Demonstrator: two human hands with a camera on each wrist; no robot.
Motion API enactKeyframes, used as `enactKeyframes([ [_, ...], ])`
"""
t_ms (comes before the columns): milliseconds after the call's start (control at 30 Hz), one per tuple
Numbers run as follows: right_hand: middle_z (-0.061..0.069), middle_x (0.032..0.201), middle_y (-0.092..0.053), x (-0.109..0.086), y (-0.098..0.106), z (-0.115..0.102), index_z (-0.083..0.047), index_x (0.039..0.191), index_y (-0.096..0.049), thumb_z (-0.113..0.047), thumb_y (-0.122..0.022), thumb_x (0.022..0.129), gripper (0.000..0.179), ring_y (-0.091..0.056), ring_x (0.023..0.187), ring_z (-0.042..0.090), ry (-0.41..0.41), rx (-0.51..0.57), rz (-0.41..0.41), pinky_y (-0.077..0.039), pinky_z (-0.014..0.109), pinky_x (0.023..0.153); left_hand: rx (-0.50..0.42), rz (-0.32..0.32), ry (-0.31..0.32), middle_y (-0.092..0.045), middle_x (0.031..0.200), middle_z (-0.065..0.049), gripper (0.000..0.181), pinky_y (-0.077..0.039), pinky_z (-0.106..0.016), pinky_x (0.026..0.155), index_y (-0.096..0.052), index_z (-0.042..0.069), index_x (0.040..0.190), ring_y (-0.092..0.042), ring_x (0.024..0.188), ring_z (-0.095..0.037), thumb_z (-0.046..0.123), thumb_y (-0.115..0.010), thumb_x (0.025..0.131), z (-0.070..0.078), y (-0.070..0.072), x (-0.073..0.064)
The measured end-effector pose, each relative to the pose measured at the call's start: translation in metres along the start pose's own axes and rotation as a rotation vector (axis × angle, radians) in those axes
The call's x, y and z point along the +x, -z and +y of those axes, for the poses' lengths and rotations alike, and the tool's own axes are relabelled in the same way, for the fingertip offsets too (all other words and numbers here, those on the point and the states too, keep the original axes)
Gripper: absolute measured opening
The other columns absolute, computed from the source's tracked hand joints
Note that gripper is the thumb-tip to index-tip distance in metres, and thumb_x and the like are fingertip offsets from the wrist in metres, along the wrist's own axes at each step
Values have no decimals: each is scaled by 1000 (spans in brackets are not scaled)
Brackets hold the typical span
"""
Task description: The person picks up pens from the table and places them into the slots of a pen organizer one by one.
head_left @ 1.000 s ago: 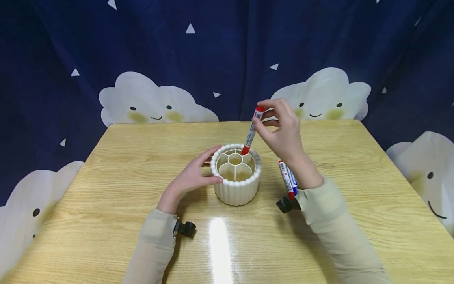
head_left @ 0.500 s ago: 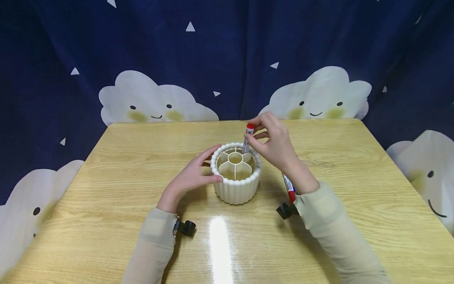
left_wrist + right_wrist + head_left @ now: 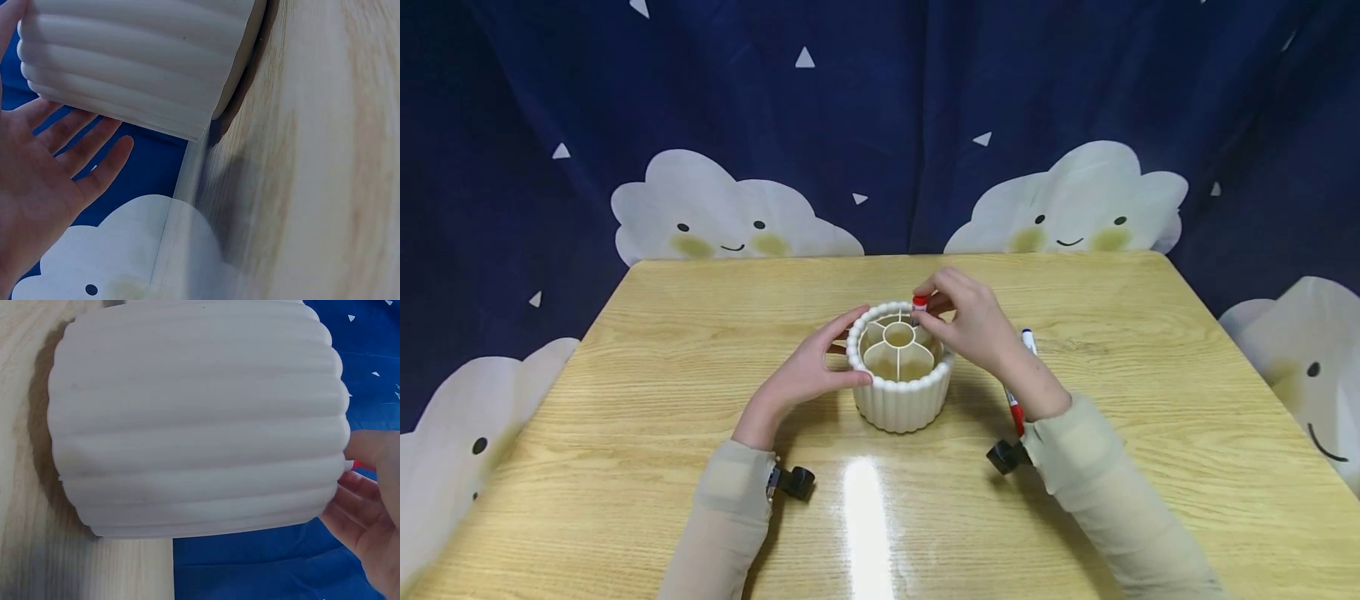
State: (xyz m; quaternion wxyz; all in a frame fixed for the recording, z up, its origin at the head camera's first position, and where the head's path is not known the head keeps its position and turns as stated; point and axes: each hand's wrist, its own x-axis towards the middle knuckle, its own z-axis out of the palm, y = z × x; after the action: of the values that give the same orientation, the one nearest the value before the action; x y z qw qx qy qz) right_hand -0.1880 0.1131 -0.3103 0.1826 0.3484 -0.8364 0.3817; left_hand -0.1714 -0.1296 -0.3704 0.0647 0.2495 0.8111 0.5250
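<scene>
A white ribbed pen holder (image 3: 901,408) with a beaded rim and petal-shaped compartments stands upright on the table. My left hand (image 3: 805,365) holds its left side, thumb at the near rim and fingers round the far side; in the left wrist view some fingers (image 3: 81,144) stand off the wall. At the far right rim my right hand (image 3: 973,323) pinches the end of a red marker (image 3: 919,305). Most of that marker is down inside a back compartment and hidden. In the right wrist view the ribbed wall covers nearly all of the marker.
Under my right forearm lie a red marker (image 3: 1015,412) and a blue-tipped marker (image 3: 1028,339), both partly covered. The wooden table (image 3: 700,333) ends at a dark blue curtain (image 3: 880,125) with white clouds. Black cameras sit at both wrists.
My right hand has moved down and slightly left, lowering the red marker into the holder until only its end shows. The left hand and holder have stayed put.
</scene>
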Motion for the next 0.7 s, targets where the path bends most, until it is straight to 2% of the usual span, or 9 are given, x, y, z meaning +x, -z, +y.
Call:
enactKeyframes([
  [167, 6, 92, -62, -2, 0, 2, -3, 94, -62, -7, -68, 80, 17, -66, 78, 16, -9, -9, -3, -54, 23, 69, 0, 1, 7, -41, 138, 4, 89, -40, -47, 94, -28, 33, 142, -48, 111, -29, 31, -79, 68, 1, -1, 0],
  [333, 6, 97, -62, -4, 6, 4, -4, 102, -62, -12, -67, 82, 23, -66, 80, 16, -31, -26, -11, -53, 24, 72, -3, 3, 6, -40, 138, 4, 88, -39, -47, 95, -29, 35, 141, -48, 112, -29, 30, -79, 68, -1, -1, 0],
  [500, 5, 104, -63, -10, 21, 11, -6, 110, -61, -18, -63, 86, 27, -65, 82, 17, -109, -71, -19, -53, 30, 75, -1, 0, 15, -40, 138, 5, 89, -40, -45, 96, -28, 36, 141, -48, 113, -28, 28, -79, 68, -1, -1, 0],
  [700, 7, 101, -63, -21, 40, 30, -6, 112, -60, -18, -58, 88, 27, -63, 81, 19, -201, -151, -31, -54, 34, 74, -10, -12, 35, -38, 141, 0, 90, -36, -48, 98, -26, 29, 143, -46, 115, -31, 20, -78, 70, 3, 0, 0],
])
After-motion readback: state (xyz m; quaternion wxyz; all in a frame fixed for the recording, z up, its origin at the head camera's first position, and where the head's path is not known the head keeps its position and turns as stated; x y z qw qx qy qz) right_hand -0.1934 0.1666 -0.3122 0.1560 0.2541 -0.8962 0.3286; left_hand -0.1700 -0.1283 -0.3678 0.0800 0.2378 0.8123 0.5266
